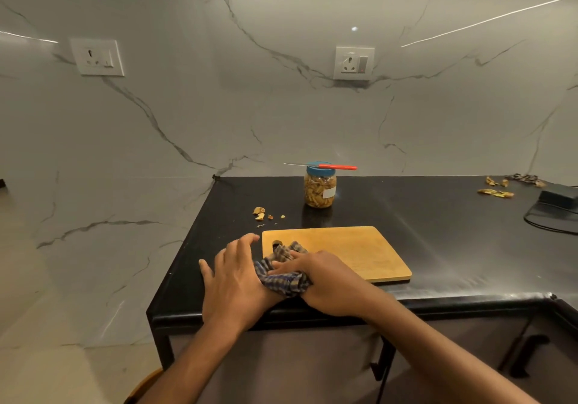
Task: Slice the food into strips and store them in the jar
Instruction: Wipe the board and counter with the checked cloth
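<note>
The clear jar (pixel 320 191), filled with pale yellow-brown food strips (pixel 316 189), stands upright on the black table (pixel 438 216), behind the far edge of the wooden cutting board (pixel 350 252) and well apart from both hands. A blue lid (pixel 319 170) closes it, and a knife (pixel 322 166) with a red handle lies flat across that lid, blade pointing left and handle to the right, both overhanging the rim.

The cutting board lies flat near the table's front edge, its surface bare apart from a checked cloth (pixel 283 274) bunched over its near left corner, just beside the board's hanging hole. The right hand (pixel 325 281) presses down on the cloth with its fingers curled into the fabric, grasping it. The left hand (pixel 233 278) rests just to the left of the board, touching the cloth's left edge, its fingers spread and relaxed, holding nothing.

A few small food scraps (pixel 261 213) lie on the table to the left of the jar, between it and the left hand. More peelings (pixel 497 192) are scattered at the far right of the table, near a dark box-shaped device (pixel 560 199) with a cable. Behind the table rises a marble-patterned wall with two white power sockets (pixel 353 63).
</note>
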